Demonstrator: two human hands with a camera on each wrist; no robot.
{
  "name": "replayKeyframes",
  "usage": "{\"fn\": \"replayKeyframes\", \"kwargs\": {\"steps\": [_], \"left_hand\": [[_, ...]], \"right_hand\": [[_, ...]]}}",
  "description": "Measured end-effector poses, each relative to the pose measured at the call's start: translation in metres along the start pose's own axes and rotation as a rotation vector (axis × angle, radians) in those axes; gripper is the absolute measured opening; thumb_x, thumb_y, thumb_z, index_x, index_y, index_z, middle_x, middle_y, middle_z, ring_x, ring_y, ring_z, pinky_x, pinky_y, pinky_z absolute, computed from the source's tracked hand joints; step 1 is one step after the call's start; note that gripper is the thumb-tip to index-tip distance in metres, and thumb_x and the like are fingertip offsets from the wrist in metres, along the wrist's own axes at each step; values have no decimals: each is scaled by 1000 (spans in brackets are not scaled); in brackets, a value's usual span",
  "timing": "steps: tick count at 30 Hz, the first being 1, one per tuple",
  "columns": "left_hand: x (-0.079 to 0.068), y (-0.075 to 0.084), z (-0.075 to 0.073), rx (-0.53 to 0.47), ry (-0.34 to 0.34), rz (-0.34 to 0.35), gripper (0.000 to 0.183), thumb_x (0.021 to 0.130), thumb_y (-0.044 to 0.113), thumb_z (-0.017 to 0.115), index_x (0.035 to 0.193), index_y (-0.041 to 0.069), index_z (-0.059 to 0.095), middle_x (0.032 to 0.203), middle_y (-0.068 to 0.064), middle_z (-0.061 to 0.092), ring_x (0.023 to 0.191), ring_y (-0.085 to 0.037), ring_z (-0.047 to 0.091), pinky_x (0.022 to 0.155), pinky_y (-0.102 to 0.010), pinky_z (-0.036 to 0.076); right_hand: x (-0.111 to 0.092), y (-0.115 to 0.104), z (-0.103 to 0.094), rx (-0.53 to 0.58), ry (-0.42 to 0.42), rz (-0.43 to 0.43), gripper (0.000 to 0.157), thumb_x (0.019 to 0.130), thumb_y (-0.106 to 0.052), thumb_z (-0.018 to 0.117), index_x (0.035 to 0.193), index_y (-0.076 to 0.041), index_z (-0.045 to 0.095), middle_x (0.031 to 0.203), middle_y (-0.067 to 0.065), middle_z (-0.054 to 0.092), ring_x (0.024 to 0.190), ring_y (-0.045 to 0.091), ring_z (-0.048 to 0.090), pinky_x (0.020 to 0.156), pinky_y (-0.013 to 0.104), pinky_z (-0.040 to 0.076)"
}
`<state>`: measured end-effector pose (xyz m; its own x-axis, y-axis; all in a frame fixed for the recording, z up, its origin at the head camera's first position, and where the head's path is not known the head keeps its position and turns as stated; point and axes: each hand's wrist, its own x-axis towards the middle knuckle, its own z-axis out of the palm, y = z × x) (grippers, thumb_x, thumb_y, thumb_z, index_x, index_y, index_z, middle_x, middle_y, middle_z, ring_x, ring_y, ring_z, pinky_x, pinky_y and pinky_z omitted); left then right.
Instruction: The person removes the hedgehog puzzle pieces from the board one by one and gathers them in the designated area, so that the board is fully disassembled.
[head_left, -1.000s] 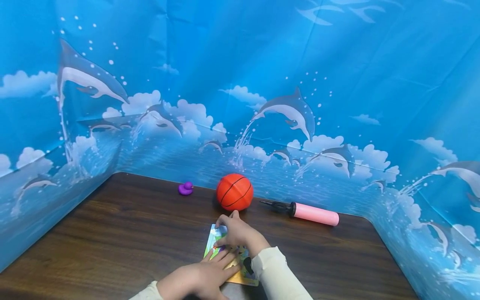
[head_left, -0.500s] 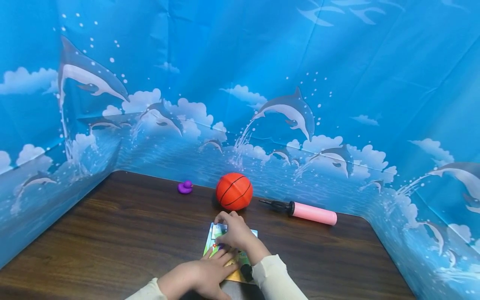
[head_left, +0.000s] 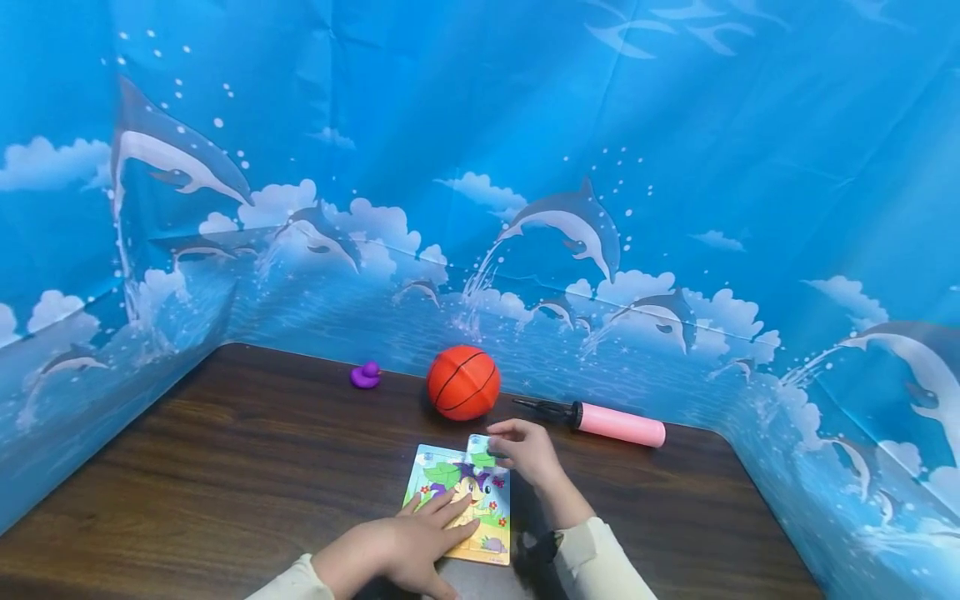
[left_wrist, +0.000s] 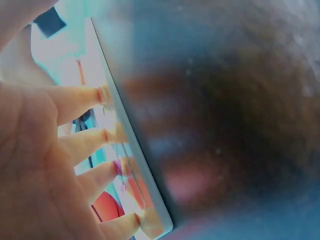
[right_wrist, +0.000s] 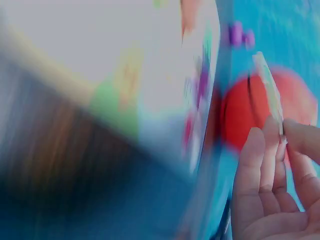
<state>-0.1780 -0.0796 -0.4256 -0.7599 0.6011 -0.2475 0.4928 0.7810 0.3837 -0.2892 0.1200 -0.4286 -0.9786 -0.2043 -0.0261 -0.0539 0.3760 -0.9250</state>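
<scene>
A colourful cartoon jigsaw puzzle point(head_left: 492, 508) lies flat on the table near me. My left hand point(head_left: 408, 543) rests on its lower left part with the fingers spread; the left wrist view shows the fingertips touching the face of the puzzle point(left_wrist: 145, 195). At the upper right of the puzzle, my right hand point(head_left: 531, 454) pinches a puzzle piece point(head_left: 477, 447) between thumb and fingers. That piece overlaps the top edge of the puzzle in the head view. In the right wrist view the piece point(right_wrist: 270, 90) is seen nearly edge-on, apart from the blurred puzzle.
Behind the puzzle sits an orange ball point(head_left: 463, 382) with black lines. A purple toy duck point(head_left: 366, 375) is to its left, and a pink hand pump point(head_left: 618, 424) with a black end lies to its right. A blue dolphin-print sheet point(head_left: 480, 250) surrounds the dark wooden table point(head_left: 247, 467).
My right hand has moved right, off the middle of the puzzle, and a pinched piece now shows in it. More of the picture is uncovered. The left hand stays about where it was.
</scene>
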Motion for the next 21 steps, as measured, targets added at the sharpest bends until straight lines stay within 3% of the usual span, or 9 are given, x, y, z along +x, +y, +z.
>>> {"fn": "replayKeyframes", "kwargs": {"steps": [5, 9, 13, 19, 21], "left_hand": [[-3, -2, 1, 10, 17, -19, 81, 80, 55, 74, 150, 25, 46, 163, 2, 24, 151, -26, 15, 117, -60, 15], [-6, -4, 2, 15, 30, -39, 81, 79, 55, 75, 149, 23, 48, 162, 1, 25, 150, -28, 16, 116, -61, 15], [-4, -4, 2, 9, 27, -24, 81, 80, 56, 75, 149, 23, 48, 162, 0, 25, 150, -28, 17, 116, -62, 16], [2, 0, 0, 2, 5, -9, 82, 80, 56, 75, 150, 24, 47, 162, 1, 24, 150, -28, 15, 117, -61, 14], [3, 1, -1, 8, 5, -10, 82, 79, 56, 76, 149, 24, 47, 162, 1, 24, 150, -28, 16, 117, -61, 15]], "right_hand": [[-8, 32, -62, -26, 177, 127, 17, 95, -3, 63, 107, 6, 71, 97, 14, 72, 89, 26, 71, 80, 44, 59], [-14, 55, -91, -55, 253, 176, 16, 95, 1, 60, 104, 9, 71, 92, 15, 72, 85, 24, 71, 79, 45, 59], [-19, 64, -99, -115, 266, 177, 14, 93, 2, 62, 100, 9, 71, 91, 15, 70, 81, 23, 68, 76, 44, 59], [-22, 51, -96, -477, 298, 141, 12, 93, -12, 67, 96, -3, 74, 91, 11, 71, 75, 22, 59, 67, 39, 53], [-19, 41, -86, -538, 262, 103, 11, 93, -15, 68, 98, -7, 74, 92, 10, 70, 71, 23, 59, 64, 40, 52]]}}
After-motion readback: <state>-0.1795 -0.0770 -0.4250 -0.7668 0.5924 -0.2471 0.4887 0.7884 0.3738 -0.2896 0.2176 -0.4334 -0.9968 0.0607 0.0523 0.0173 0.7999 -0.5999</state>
